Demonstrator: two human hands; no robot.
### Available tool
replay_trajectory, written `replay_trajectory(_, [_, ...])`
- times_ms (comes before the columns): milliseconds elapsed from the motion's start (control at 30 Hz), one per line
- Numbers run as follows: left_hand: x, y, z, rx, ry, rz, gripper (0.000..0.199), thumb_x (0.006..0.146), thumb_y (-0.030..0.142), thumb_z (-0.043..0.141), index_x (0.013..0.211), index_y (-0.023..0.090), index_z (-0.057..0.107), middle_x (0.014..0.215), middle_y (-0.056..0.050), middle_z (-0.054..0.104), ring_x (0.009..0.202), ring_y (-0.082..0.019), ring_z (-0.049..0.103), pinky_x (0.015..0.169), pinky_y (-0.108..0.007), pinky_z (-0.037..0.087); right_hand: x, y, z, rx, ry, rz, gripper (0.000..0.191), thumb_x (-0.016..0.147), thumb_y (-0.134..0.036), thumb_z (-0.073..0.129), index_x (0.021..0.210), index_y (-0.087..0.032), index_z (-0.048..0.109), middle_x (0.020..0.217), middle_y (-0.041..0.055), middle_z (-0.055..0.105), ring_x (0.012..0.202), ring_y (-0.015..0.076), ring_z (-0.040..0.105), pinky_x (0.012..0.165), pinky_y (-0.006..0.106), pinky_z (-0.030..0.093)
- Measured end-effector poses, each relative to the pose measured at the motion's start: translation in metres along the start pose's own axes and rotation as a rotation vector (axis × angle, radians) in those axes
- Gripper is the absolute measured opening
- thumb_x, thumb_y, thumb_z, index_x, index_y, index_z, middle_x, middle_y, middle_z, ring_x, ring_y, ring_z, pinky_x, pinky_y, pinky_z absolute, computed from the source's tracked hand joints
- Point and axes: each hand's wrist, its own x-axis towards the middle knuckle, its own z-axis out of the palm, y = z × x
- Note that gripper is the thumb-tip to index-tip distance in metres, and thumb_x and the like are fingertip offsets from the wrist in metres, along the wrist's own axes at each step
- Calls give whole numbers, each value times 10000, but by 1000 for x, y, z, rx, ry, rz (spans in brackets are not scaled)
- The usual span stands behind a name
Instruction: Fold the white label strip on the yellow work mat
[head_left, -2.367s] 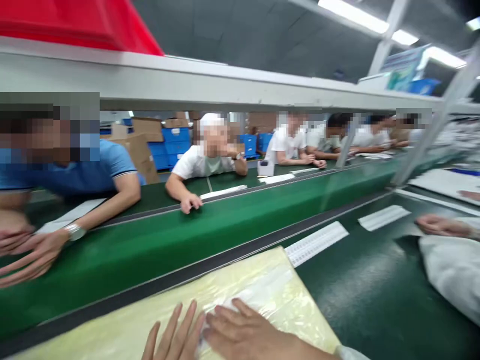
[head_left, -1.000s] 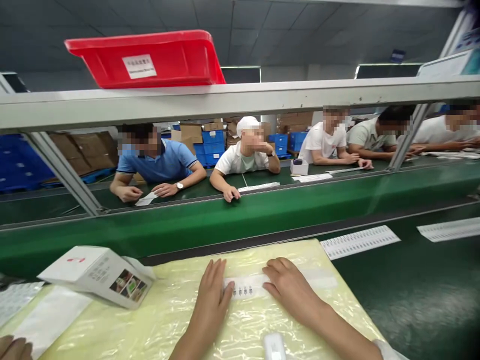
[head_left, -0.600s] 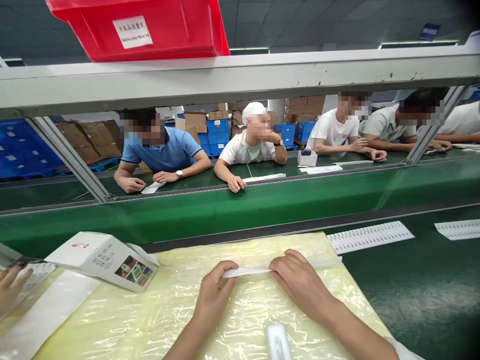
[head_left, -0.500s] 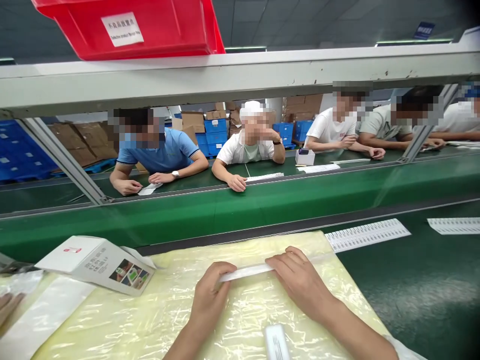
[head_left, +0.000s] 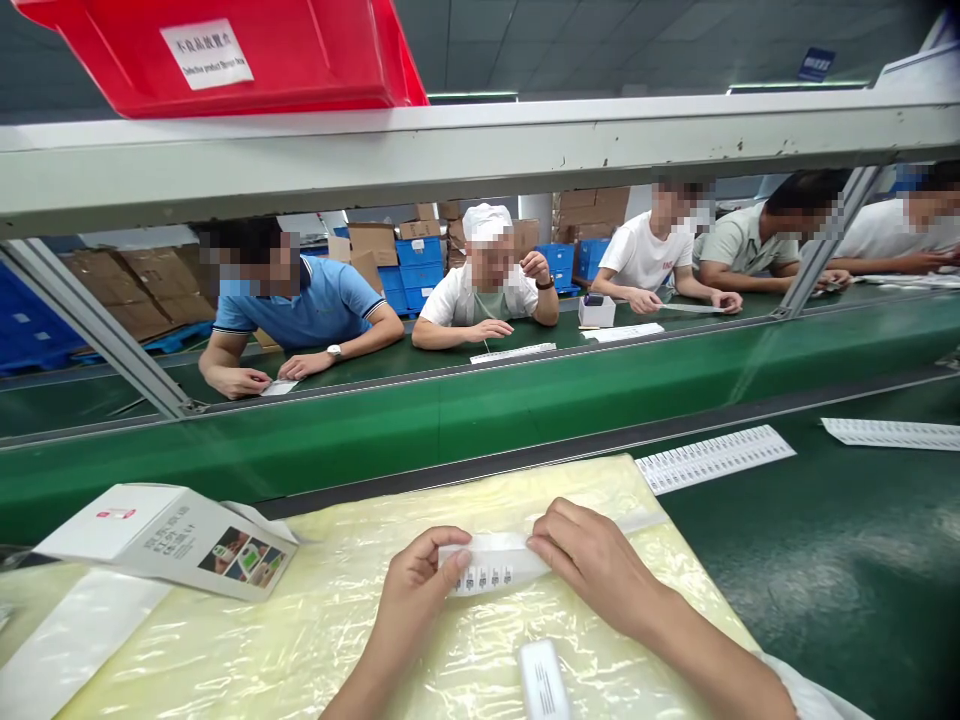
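A white strip of printed labels (head_left: 487, 572) is stretched between my two hands, its small black prints facing me. My left hand (head_left: 424, 585) pinches the strip's left end between thumb and fingers. At the other end, my right hand (head_left: 592, 550) is closed on the strip, and part of it sticks out beyond the fingers to the right. Both hands are just over a yellow, plastic-wrapped pad (head_left: 360, 630). Below them on the pad lies a small white box-shaped item (head_left: 543, 680) with lines of dark print.
A white printed carton (head_left: 180, 540) lies at the left on the pad, near a white sheet (head_left: 82, 640). Label sheets (head_left: 716, 458) lie on the green bench at right. A red bin (head_left: 247, 50) sits on the overhead beam (head_left: 480, 150). Several co-workers sit opposite.
The strip has turned from nearly edge-on to face me, so its printed labels now show. Both hands keep hold of it. The view has shifted slightly.
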Motion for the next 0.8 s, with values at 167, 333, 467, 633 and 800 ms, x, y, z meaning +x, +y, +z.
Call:
replay_trajectory(167, [5, -8, 1, 45, 12, -9, 478, 680, 600, 764, 902, 182, 697, 772, -54, 687, 671, -199, 638, 566, -269, 502, 3, 3, -4, -16, -151, 126, 165, 1024, -207, 509, 930, -204, 645, 853, 1, 679, 745, 182, 647, 655, 283, 447])
replay_trajectory(333, [11, -4, -15, 153, -2, 4, 390, 787, 540, 677, 1009, 220, 699, 965, -82, 716, 865, -256, 673, 728, -347, 564, 5, 15, -24, 22, -185, 115, 221, 1032, -202, 497, 885, -232, 659, 836, -40, 693, 714, 137, 647, 611, 228, 438])
replay_trajectory(467, [14, 26, -8, 532, -83, 267, 394, 822, 414, 666, 1204, 318, 680, 1437, -55, 540, 1430, -353, 308, 1171, -586, 242, 4, 12, -27, -30, -177, 50, 231, 1030, -196, 464, 904, -213, 658, 870, -3, 691, 755, 165, 653, 654, 264, 450])
replay_trajectory(633, [15, 68, 32, 997, -511, 468, 270, 972, 269, 459, 991, 287, 727, 1018, -36, 735, 1106, -275, 617, 1179, -631, 105, 2, 1, -11, -209, -148, -96, 224, 1033, -210, 474, 867, -181, 621, 772, 15, 648, 694, 192, 621, 655, 306, 448])
replay_trajectory(800, [20, 60, 41, 855, -543, 455, 335, 959, 308, 473, 710, 251, 690, 676, -6, 675, 641, -196, 620, 660, -275, 446, 3, 2, -3, -359, -150, -139, 172, 1005, -224, 551, 845, -183, 598, 794, -2, 667, 727, 178, 639, 665, 293, 458])
